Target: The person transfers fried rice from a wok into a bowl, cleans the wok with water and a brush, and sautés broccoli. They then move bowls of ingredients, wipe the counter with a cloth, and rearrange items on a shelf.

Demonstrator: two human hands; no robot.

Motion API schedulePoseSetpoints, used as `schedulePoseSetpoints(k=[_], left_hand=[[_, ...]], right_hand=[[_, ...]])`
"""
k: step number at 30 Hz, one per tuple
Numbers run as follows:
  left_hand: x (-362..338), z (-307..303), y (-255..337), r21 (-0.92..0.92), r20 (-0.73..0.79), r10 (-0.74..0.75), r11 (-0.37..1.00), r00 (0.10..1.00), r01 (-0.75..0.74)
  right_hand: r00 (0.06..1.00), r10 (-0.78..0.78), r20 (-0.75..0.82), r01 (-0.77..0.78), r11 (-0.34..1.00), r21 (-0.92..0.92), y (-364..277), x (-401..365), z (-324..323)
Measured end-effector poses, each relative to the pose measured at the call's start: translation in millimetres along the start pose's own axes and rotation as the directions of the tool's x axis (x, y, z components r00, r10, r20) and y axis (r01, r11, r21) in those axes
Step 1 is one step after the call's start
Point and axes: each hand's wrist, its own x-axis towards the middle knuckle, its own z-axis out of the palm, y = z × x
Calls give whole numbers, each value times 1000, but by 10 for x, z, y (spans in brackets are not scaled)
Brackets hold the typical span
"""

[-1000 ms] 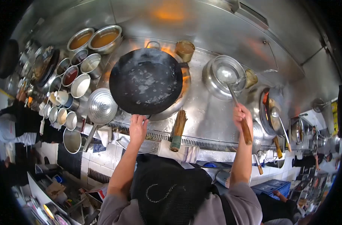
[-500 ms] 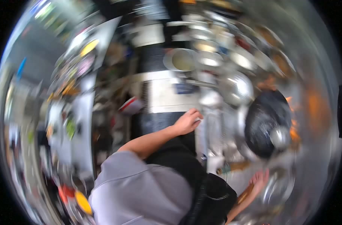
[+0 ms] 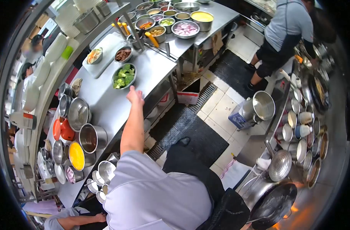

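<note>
My left hand (image 3: 136,96) reaches over the steel counter (image 3: 113,101) with its fingers partly spread and nothing visible between them. Its fingertips are just below a metal bowl of broccoli (image 3: 124,76); contact with the rim cannot be made out. Above that bowl stands a bowl of brown meat pieces (image 3: 123,55), and to its left a bowl of sliced vegetables (image 3: 94,56) sits on a white board (image 3: 104,57). My right hand is not visible. At the lower right a black wok (image 3: 274,203) stands over flames with a utensil handle at its edge.
Ingredient pans (image 3: 185,29) line the counter's far part. Pots of sauce (image 3: 93,138) and yellow liquid (image 3: 80,156) stand at left. A co-worker (image 3: 288,32) is at upper right; another person's forearm (image 3: 81,220) shows at lower left. A large pot (image 3: 263,105) stands beyond the mats.
The view has swung toward the prep counter, and my left hand now reaches out beside the broccoli bowl. My right hand, seen beside the stove before, has left view.
</note>
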Motion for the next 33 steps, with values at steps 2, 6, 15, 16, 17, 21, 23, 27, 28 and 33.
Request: schedulePoseSetpoints(k=[2,6,15,16,17,21,23,27,28,33], left_hand=[[88,52,299,-67,-197,-44,997,980,31],[640,-114,314,-30,22,133,991,991,-133],[-311,35,401,352,727,-152,920,670,-173],[-643,198,369,408,775,-242,897,584,-170],[-847,314,232,458,802,-335,877,494,-149],[-1955,720,-571,628,772,-632,743,66,-232],[-2962,802,-957,648,708,-690,719,-148,-253],[-4880,673,-1501,605,530,-696,710,-485,-359],[-5323,599,-1651,564,488,-666,734,-565,-378],[-7209,138,-2335,-675,401,43,689,-915,-263]], right_hand=[[999,32,1,-32,999,-13,-92,-24,49],[996,80,36,-80,997,14,-268,27,187],[945,235,230,-319,825,466,-507,-182,294],[960,217,177,-279,807,521,-158,-48,426],[955,233,181,-294,707,643,-239,-168,404],[966,257,-24,-217,856,470,-751,-675,158],[948,295,-117,-217,870,442,-549,-822,122],[854,121,-506,8,970,244,-172,-1305,58],[868,289,-405,-128,916,379,-321,-1501,-144],[816,480,-323,-346,852,393,-243,-2030,-501]])
